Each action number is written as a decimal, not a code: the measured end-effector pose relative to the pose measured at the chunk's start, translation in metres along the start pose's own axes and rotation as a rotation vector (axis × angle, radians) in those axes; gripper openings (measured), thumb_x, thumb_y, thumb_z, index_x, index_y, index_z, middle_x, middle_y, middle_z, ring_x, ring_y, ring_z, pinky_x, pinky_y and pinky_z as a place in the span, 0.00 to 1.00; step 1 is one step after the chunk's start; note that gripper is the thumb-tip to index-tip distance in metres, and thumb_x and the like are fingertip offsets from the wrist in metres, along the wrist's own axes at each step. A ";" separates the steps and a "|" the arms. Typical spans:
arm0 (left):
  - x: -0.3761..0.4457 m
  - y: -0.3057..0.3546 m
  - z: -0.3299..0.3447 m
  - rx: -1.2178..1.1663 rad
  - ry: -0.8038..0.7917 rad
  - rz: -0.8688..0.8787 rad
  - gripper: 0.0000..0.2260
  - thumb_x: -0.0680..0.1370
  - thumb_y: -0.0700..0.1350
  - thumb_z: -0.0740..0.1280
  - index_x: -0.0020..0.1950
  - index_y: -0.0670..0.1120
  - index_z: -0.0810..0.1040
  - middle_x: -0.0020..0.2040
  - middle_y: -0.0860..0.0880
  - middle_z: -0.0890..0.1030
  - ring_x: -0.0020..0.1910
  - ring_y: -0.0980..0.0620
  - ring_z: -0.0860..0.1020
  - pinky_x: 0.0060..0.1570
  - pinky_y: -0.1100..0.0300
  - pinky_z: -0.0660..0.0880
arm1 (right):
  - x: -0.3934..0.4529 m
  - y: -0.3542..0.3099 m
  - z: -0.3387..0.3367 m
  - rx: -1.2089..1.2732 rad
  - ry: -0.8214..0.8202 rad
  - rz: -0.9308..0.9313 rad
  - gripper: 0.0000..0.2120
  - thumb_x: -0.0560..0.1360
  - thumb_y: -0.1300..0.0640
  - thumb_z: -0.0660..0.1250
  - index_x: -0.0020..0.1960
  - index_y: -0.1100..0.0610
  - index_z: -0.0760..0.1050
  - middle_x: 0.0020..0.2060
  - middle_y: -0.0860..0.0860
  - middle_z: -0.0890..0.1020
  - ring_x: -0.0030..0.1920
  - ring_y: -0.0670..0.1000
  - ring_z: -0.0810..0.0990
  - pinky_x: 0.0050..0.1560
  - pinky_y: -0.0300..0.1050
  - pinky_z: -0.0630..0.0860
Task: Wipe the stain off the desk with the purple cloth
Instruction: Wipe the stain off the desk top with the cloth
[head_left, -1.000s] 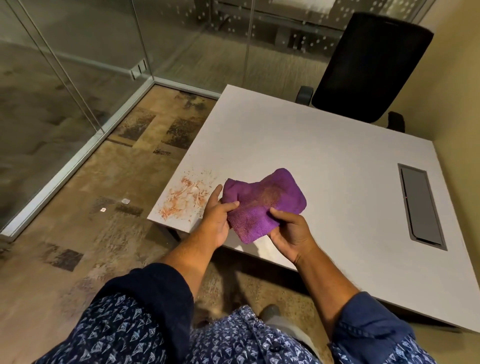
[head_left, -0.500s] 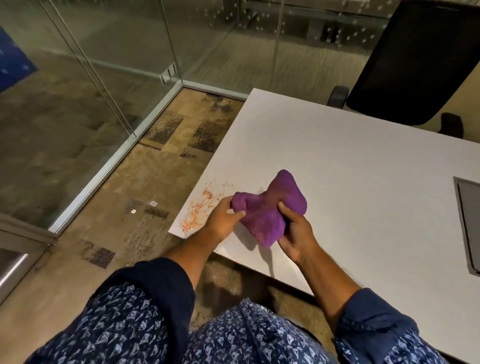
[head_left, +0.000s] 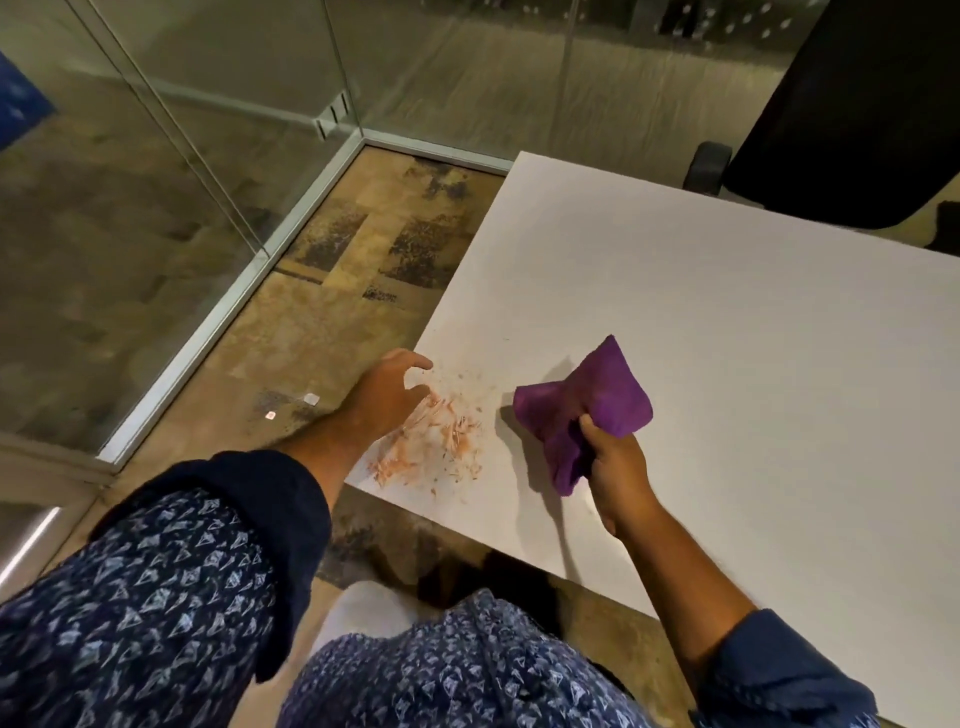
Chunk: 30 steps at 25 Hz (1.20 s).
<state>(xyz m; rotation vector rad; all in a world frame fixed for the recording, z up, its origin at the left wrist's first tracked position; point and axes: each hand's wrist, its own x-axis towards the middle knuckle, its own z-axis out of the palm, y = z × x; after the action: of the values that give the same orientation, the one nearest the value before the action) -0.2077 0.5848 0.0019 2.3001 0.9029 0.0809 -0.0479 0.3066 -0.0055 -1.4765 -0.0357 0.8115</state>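
Note:
An orange-red smeared stain (head_left: 436, 441) lies on the near left corner of the white desk (head_left: 727, 364). The purple cloth (head_left: 587, 410) is bunched up and held just above the desk, to the right of the stain, with my right hand (head_left: 613, 467) shut on its lower part. My left hand (head_left: 389, 395) hovers at the desk's left edge over the stain's left side, fingers apart and curled, holding nothing.
A black office chair (head_left: 852, 114) stands behind the desk at the top right. Glass partition walls with metal frames (head_left: 234, 291) run along the left and back. Patterned carpet floor (head_left: 332, 312) lies left of the desk.
My left hand has let go of the cloth and moved left to the desk edge by the stain. My right hand alone now holds the bunched cloth. The view has shifted left.

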 end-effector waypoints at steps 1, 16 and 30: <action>0.011 -0.005 -0.003 0.039 -0.037 0.047 0.16 0.78 0.37 0.76 0.66 0.41 0.82 0.67 0.42 0.81 0.65 0.42 0.79 0.67 0.56 0.72 | 0.001 0.003 0.001 -0.011 0.029 -0.009 0.07 0.86 0.54 0.65 0.62 0.47 0.79 0.51 0.44 0.89 0.60 0.53 0.85 0.58 0.49 0.85; 0.181 -0.064 -0.007 0.341 -0.614 0.644 0.18 0.86 0.45 0.66 0.76 0.45 0.75 0.81 0.45 0.69 0.81 0.44 0.66 0.80 0.52 0.63 | -0.040 0.061 0.136 0.588 0.803 0.033 0.09 0.87 0.52 0.63 0.62 0.52 0.80 0.55 0.50 0.90 0.54 0.48 0.90 0.48 0.43 0.86; 0.314 -0.077 0.067 0.448 -0.577 0.897 0.31 0.88 0.53 0.60 0.87 0.42 0.55 0.87 0.44 0.54 0.86 0.42 0.53 0.85 0.46 0.49 | -0.063 0.073 0.163 0.484 1.470 -0.263 0.04 0.86 0.52 0.66 0.60 0.48 0.79 0.48 0.31 0.88 0.54 0.34 0.86 0.52 0.31 0.80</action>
<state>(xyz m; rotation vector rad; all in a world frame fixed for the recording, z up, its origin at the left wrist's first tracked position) 0.0047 0.7860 -0.1510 2.7276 -0.4732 -0.4188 -0.2080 0.4072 -0.0184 -1.2501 0.9710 -0.5727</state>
